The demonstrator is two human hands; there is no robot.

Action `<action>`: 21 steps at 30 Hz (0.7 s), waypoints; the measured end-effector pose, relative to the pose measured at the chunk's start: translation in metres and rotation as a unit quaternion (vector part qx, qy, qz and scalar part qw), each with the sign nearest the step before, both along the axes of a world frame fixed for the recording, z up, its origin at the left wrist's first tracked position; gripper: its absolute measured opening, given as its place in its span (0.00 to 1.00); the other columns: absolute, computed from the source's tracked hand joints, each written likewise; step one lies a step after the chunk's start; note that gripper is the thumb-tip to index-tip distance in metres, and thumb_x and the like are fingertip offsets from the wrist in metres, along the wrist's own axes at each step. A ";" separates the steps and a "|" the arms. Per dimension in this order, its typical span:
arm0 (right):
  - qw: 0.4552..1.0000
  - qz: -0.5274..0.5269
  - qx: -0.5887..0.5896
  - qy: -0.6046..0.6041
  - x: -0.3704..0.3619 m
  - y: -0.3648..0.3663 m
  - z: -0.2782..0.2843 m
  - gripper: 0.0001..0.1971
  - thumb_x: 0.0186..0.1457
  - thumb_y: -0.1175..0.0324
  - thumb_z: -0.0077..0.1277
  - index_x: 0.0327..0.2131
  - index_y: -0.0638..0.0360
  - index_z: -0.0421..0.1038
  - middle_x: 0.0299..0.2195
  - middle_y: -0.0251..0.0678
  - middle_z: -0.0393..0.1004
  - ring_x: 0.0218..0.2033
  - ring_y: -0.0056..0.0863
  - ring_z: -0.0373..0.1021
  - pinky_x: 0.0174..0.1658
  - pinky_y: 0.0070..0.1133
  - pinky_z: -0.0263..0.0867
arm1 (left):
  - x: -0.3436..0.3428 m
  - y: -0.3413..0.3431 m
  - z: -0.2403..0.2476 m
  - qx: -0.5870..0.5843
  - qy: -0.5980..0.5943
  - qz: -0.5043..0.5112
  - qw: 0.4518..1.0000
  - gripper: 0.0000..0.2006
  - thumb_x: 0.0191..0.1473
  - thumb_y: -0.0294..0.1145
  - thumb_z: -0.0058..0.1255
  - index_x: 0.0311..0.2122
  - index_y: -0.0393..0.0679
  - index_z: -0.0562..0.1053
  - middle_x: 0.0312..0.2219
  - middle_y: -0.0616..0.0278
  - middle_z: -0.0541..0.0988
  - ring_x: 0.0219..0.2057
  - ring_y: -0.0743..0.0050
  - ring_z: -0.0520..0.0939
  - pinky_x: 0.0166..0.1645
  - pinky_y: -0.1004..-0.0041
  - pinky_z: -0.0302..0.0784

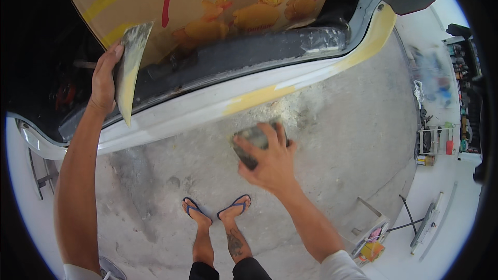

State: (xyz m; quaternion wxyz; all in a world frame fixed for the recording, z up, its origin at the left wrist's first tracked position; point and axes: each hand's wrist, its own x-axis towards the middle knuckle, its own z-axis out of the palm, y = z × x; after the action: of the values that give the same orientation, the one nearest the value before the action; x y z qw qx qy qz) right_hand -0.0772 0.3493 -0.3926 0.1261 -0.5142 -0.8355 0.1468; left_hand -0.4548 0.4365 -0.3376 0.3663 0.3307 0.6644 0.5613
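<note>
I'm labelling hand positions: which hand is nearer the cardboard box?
Left. The left hand is close by the cardboard box, at left; the right hand is farther, across the bumper.

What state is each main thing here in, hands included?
Flat sheet, tilted, smeared with yellow
Left hand, holding the flat sheet
Bumper, white with yellow patches
Dark block, held off the bumper
Right hand, gripping the dark block
Car boot, open
Cardboard box, inside the car boot, top unseen
Flip-flops, worn
</note>
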 end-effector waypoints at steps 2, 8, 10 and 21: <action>0.999 -0.007 -0.027 -0.018 0.008 -0.017 -0.006 0.29 0.37 0.56 0.66 0.49 0.26 0.80 0.61 0.37 0.61 0.64 0.60 0.55 0.51 0.56 0.56 | -0.001 -0.002 -0.002 0.002 0.015 0.003 1.000 0.24 0.67 0.50 0.43 0.52 0.37 0.73 0.25 0.66 0.74 0.26 0.79 0.76 0.40 0.77 0.73; 0.999 -0.025 0.024 0.028 0.025 -0.027 -0.007 0.29 0.39 0.57 0.66 0.51 0.32 0.80 0.61 0.39 0.60 0.64 0.57 0.57 0.52 0.56 0.57 | -0.046 0.001 -0.026 0.022 -0.057 -0.162 0.985 0.23 0.65 0.51 0.49 0.52 0.41 0.77 0.35 0.62 0.80 0.30 0.77 0.80 0.36 0.75 0.76; 0.971 -0.088 -0.066 0.214 0.031 -0.025 0.000 0.28 0.42 0.54 0.64 0.52 0.35 0.79 0.61 0.40 0.62 0.63 0.56 0.59 0.53 0.54 0.60 | -0.048 0.001 -0.028 0.044 -0.071 -0.153 0.985 0.23 0.65 0.51 0.49 0.50 0.41 0.77 0.35 0.64 0.80 0.32 0.80 0.79 0.37 0.77 0.74; 0.864 0.186 -0.109 0.455 0.057 -0.061 0.113 0.29 0.55 0.38 0.47 0.59 0.31 0.74 0.62 0.38 0.67 0.68 0.51 0.57 0.58 0.52 0.57 | 0.281 -0.201 0.017 -0.087 -0.472 0.117 0.869 0.25 0.68 0.46 0.51 0.64 0.48 0.62 0.54 0.57 0.75 0.56 0.60 0.77 0.61 0.59 0.74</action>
State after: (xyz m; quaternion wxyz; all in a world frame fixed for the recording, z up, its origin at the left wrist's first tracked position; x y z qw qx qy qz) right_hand -0.0205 0.2887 -0.2795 0.4056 -0.2359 -0.7445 0.4749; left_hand -0.1733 0.2351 -0.3205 0.5953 -0.0871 0.4920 0.6293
